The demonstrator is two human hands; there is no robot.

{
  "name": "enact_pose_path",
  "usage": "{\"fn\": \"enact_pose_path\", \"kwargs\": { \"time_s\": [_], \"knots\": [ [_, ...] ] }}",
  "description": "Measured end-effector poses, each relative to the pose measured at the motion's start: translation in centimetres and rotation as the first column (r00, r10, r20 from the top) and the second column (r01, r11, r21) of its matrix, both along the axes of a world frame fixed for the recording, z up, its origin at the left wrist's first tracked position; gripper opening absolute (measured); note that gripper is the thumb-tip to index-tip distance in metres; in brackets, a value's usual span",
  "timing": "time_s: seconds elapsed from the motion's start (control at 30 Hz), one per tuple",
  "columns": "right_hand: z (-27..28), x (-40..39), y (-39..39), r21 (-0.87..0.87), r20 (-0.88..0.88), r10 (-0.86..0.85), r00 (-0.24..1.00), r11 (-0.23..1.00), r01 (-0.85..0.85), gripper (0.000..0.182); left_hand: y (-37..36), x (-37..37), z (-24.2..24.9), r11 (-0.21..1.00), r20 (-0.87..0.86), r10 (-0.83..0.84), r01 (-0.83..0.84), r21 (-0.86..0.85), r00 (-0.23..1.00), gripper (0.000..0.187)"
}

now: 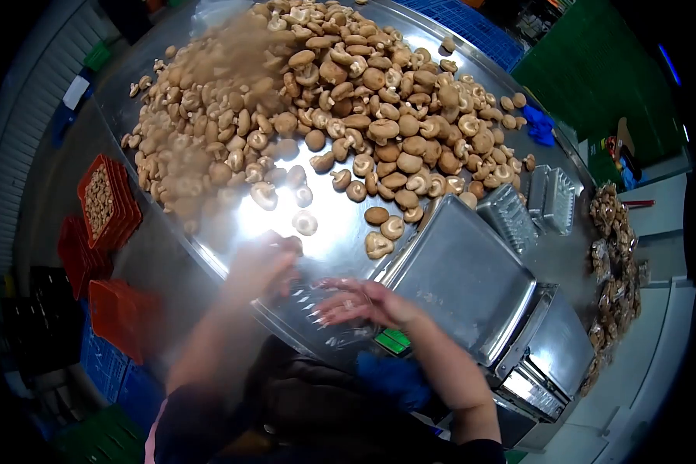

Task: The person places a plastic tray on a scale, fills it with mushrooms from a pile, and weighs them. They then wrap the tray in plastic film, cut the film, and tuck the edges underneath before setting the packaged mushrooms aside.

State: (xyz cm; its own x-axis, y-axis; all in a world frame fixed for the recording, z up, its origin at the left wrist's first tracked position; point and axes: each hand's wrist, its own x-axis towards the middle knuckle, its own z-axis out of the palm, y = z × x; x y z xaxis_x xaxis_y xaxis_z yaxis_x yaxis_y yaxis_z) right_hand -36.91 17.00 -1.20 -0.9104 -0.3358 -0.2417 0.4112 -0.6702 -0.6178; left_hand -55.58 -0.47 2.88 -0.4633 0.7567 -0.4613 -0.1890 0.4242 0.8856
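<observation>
A large heap of brown mushrooms [410, 131] covers much of the steel table [332, 224]. Near the table's front edge, my left hand [267, 267] is blurred, with a brown mushroom [292, 245] at its fingertips. Beside it, my right hand [359, 301] is spread over a clear plastic tray [309, 313], its fingers apart against the tray's side. A few loose mushrooms lie just beyond my hands, one of them pale [305, 223] with its underside up.
Right of my hands stands a scale with a steel platform [460, 278] and a green display [393, 340]. Clear trays [510, 216] lie behind it. Bagged mushrooms [615, 271] line the far right. Red baskets [124, 317] stand on the left, below the table. A blue glove [539, 125] lies at the back right.
</observation>
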Motion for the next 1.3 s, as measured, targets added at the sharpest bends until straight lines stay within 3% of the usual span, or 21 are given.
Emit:
{"fn": "enact_pose_path", "kwargs": {
  "time_s": [0.1,0.13,0.2,0.3,0.37,0.4,0.47,0.53,0.57,0.6,0.67,0.73,0.8,0.9,1.03,1.07,1.13,1.2,1.27,1.3],
  "knots": [
    [-2.3,-0.4,-5.0,-0.151,0.367,-0.162,0.916,0.961,0.231,0.074,-4.7,-1.1,-1.4,0.957,-0.047,0.233,-0.238,-0.165,0.971,0.014],
    [-3.8,-0.3,-6.9,-0.106,0.427,-0.208,0.88,0.955,0.277,0.07,-6.1,-1.3,-1.3,0.934,-0.046,0.267,-0.27,-0.234,0.963,0.016],
    [-5.2,-1.4,-10.7,0.184,0.549,-0.259,0.795,0.965,0.187,0.061,-12.2,-3.5,-9.4,0.973,-0.223,-0.11,0.058,-0.225,0.969,0.018],
    [-7.0,-3.1,-12.8,0.3,0.644,-0.402,0.65,0.915,0.269,0.051,-11.6,-4.5,-13.8,0.959,-0.29,-0.262,0.216,-0.182,0.92,0.02],
    [-8.9,-4.3,-12.1,0.357,0.652,-0.553,0.519,0.828,0.433,0.047,-7.0,-5.1,-13.5,0.979,-0.116,-0.122,0.101,-0.175,0.986,0.019],
    [-9.5,-5.0,-11.4,0.389,0.652,-0.616,0.442,0.772,0.503,0.046,-3.5,-5.3,-12.7,0.976,0.081,0.109,-0.091,-0.196,0.991,0.018],
    [-10.6,-7.2,-8.6,0.488,0.59,-0.759,0.276,0.607,0.627,0.041,3.3,-6.0,-12.6,0.918,0.236,0.388,-0.35,-0.187,0.891,0.017],
    [-13.5,-9.4,-4.5,0.505,0.464,-0.88,0.098,0.354,0.788,0.043,9.5,-7.1,-13.8,0.916,0.217,0.401,-0.389,-0.098,0.89,0.015],
    [-13.2,-10.7,-1.8,0.441,0.526,-0.849,0.046,0.318,0.839,0.037,11.9,-9.0,-17.4,0.962,0.063,0.267,-0.262,-0.069,0.962,0.015],
    [-12.7,-12.3,0.2,0.473,0.514,-0.857,-0.037,0.247,0.846,0.032,13.9,-8.9,-14.9,0.951,0.204,0.293,-0.308,0.043,0.934,0.014],
    [-11.8,-14.8,5.1,0.558,0.418,-0.899,-0.131,0.14,0.818,0.022,17.5,-9.8,-15.2,0.942,0.256,0.325,-0.336,0.0,0.911,0.016],
    [-11.3,-15.7,9.6,0.642,0.411,-0.905,-0.11,0.202,0.74,0.024,20.3,-9.7,-16.6,0.919,0.192,0.365,-0.385,0.08,0.911,0.018],
    [-11.4,-16.5,12.4,0.738,0.298,-0.95,-0.094,0.167,0.654,0.029,22.7,-9.4,-17.2,0.906,0.145,0.384,-0.402,0.132,0.912,0.021],
    [-11.9,-16.4,14.1,0.68,0.328,-0.943,-0.056,0.195,0.707,0.035,23.3,-8.8,-18.9,0.857,0.263,0.404,-0.463,0.225,0.876,0.025],
    [-12.5,-15.2,11.3,0.722,0.185,-0.983,0.006,0.14,0.677,0.036,21.6,-7.4,-19.1,0.797,0.281,0.467,-0.537,0.277,0.838,0.024],
    [-12.7,-15.1,10.3,0.708,0.186,-0.981,-0.047,0.101,0.699,0.033,20.8,-7.0,-19.1,0.774,0.288,0.501,-0.572,0.272,0.816,0.023],
    [-11.8,-14.8,8.7,0.665,0.252,-0.966,-0.051,0.134,0.735,0.031,19.1,-6.7,-18.8,0.734,0.326,0.516,-0.605,0.31,0.792,0.024],
    [-10.8,-14.6,6.8,0.637,0.198,-0.98,-0.026,0.108,0.763,0.027,17.4,-6.3,-18.2,0.667,0.375,0.56,-0.671,0.325,0.739,0.027],
    [-9.1,-14.0,5.2,0.59,0.171,-0.985,0.006,0.107,0.8,0.028,15.2,-6.0,-15.4,0.734,0.289,0.512,-0.587,0.342,0.809,0.029],
    [-8.0,-13.7,4.3,0.612,0.149,-0.988,0.035,0.12,0.782,0.03,14.5,-5.3,-13.9,0.717,0.271,0.564,-0.626,0.308,0.78,0.028]
  ]
}}
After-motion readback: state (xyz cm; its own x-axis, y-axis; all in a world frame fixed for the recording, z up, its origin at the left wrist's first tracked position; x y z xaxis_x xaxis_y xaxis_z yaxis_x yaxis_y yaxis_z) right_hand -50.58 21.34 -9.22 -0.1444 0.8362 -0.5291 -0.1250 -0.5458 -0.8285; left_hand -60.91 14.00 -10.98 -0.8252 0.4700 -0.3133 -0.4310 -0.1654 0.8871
